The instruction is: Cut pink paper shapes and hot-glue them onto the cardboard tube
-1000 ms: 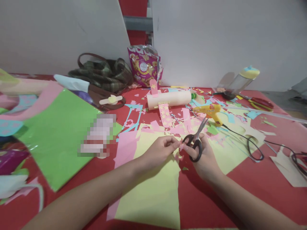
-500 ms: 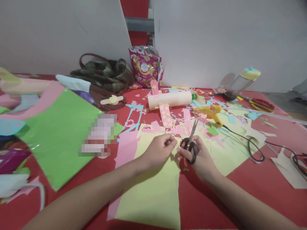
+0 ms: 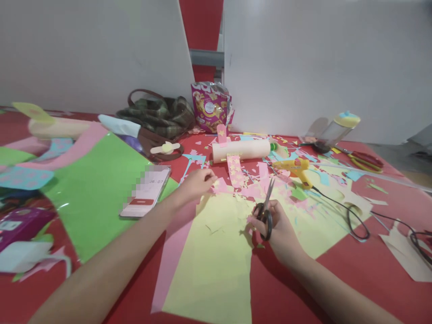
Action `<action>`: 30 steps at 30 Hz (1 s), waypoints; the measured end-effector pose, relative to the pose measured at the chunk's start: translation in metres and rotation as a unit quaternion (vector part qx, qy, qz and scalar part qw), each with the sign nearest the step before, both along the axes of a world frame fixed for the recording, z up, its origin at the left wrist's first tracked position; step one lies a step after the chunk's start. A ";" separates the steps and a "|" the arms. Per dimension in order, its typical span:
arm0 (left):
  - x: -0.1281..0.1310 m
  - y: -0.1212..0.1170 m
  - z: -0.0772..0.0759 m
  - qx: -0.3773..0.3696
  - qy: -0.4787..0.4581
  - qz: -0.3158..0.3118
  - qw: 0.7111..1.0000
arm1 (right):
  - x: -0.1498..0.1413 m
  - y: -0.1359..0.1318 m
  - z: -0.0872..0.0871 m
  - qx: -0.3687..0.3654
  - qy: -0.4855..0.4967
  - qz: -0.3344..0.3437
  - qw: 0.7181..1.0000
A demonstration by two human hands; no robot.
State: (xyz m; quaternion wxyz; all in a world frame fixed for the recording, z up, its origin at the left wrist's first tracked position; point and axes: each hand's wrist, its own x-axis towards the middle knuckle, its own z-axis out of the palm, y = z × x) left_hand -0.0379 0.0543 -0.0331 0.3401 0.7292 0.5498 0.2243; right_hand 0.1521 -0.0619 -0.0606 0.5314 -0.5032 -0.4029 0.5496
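My right hand [image 3: 275, 225] is closed round the black handles of a pair of scissors [image 3: 267, 209], whose blades point up and away. A small pink scrap shows by my right thumb. Farther left, my left hand [image 3: 197, 183] has its fingertips pinched together beside pink paper scraps [image 3: 221, 185]; whatever is between them is too small to make out. Below both hands lies a yellow paper sheet [image 3: 212, 261], partly over a pink sheet [image 3: 172, 256]. Beyond them rests a pale cardboard tube [image 3: 248, 151] with pink star-dotted strips [image 3: 235, 171] and a green end piece.
A yellow glue gun [image 3: 293, 168] with a black cord lies right of the tube. Left are a phone [image 3: 145, 193] and a green sheet [image 3: 91, 216]. Behind stand a snack bag [image 3: 209, 108], a plaid bag [image 3: 158, 114] and a clear bottle [image 3: 332, 135]. Red-handled pliers [image 3: 366, 159] lie far right.
My left hand has moved left and away from the scissors, towards the pink scraps. My right hand still holds the scissors in nearly the same place. The camera view has shifted slightly.
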 end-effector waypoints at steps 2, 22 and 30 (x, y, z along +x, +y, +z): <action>-0.011 0.004 0.001 0.001 0.016 0.000 1.000 | -0.001 0.000 0.001 0.004 0.001 0.002 1.000; -0.029 -0.021 -0.020 0.124 0.276 0.021 0.953 | 0.004 0.008 -0.001 0.062 -0.070 -0.017 0.995; -0.015 -0.032 -0.022 0.200 0.279 -0.039 0.938 | 0.040 0.032 -0.002 0.082 -0.192 -0.061 0.976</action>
